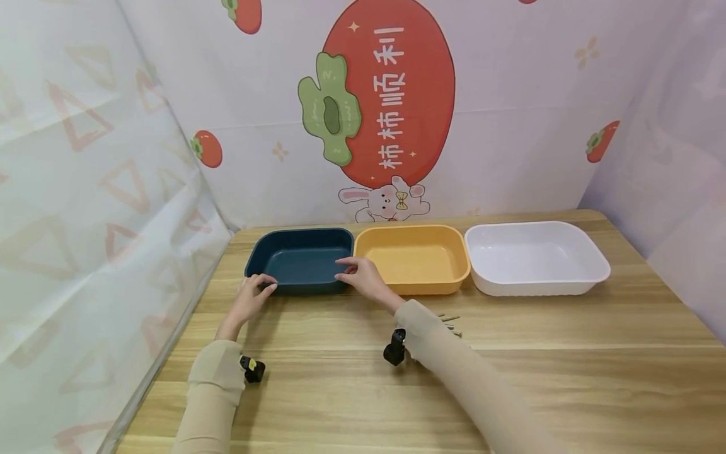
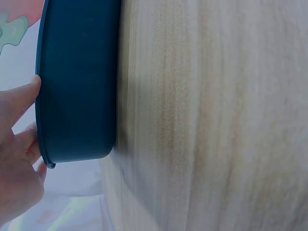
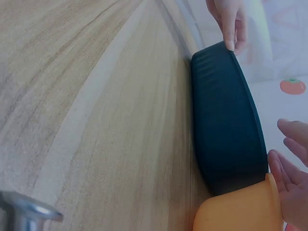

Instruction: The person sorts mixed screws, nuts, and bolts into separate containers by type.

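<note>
A dark blue plastic tray (image 1: 303, 266) stands on the wooden table at the left end of a row of trays. My left hand (image 1: 249, 297) pinches its front left corner. In the left wrist view the thumb lies on the near rim of the blue tray (image 2: 77, 86), with fingers round the end. My right hand (image 1: 365, 277) is over the tray's right end, thumb and fingers spread apart. In the right wrist view the right hand's thumb (image 3: 276, 166) is right at the rim, where the blue tray meets the yellow tray (image 3: 240, 211).
The yellow tray (image 1: 416, 257) and a white tray (image 1: 535, 255) continue the row to the right. Several metal screws (image 1: 450, 326) lie on the table (image 1: 317, 378), partly behind the right sleeve. A printed cloth (image 1: 499, 113) hangs behind the trays.
</note>
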A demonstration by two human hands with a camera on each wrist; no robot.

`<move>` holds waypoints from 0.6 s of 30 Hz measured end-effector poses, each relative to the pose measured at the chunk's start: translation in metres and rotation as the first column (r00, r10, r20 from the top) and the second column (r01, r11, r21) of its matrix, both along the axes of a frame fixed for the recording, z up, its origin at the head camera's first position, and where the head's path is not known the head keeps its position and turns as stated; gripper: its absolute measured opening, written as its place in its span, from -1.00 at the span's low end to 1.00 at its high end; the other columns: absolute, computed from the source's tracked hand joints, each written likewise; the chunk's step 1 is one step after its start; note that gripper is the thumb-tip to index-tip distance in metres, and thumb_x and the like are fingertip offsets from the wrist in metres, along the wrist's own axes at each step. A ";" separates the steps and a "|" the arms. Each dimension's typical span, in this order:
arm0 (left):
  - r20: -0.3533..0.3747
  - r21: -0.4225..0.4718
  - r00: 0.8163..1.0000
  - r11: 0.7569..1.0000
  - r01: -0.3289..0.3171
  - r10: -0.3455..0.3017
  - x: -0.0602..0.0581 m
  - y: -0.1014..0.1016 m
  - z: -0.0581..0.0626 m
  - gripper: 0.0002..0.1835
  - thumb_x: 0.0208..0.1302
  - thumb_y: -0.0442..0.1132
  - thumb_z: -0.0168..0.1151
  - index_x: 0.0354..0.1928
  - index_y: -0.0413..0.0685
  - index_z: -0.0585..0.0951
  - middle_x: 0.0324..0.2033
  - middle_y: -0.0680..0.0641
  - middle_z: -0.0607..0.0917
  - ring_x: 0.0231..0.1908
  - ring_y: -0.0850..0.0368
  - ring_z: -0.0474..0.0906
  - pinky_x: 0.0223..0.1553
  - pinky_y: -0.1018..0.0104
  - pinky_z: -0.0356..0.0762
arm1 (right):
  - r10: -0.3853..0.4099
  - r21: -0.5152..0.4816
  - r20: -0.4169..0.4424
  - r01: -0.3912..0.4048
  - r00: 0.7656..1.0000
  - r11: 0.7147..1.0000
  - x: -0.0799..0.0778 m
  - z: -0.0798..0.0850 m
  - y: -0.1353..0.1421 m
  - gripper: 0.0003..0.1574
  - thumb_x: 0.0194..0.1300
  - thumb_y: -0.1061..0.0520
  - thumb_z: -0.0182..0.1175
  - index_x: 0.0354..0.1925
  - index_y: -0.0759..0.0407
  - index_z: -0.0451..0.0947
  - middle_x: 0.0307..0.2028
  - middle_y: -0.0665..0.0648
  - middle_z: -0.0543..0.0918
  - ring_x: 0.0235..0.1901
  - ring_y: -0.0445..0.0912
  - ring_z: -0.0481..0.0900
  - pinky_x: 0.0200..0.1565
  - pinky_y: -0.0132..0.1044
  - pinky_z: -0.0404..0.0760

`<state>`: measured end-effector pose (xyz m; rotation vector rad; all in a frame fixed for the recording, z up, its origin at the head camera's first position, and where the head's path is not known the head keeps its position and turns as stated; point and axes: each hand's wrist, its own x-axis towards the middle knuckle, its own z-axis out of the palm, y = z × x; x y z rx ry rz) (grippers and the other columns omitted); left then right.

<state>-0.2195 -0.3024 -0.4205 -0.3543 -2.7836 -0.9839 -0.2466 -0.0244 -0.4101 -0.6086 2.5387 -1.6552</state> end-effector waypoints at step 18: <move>0.027 -0.005 1.000 1.000 -0.011 0.011 -0.001 -0.002 0.000 -0.82 0.25 -0.28 0.05 -0.19 -0.24 0.53 -0.26 -0.24 0.49 -0.32 -0.02 0.22 -0.28 0.16 0.14 | 0.078 -0.071 -0.020 -0.079 0.997 0.994 0.011 0.007 0.018 -0.66 0.13 0.25 0.18 -0.10 0.37 0.51 -0.16 0.30 0.58 -0.20 -0.01 0.54 -0.13 -0.29 0.49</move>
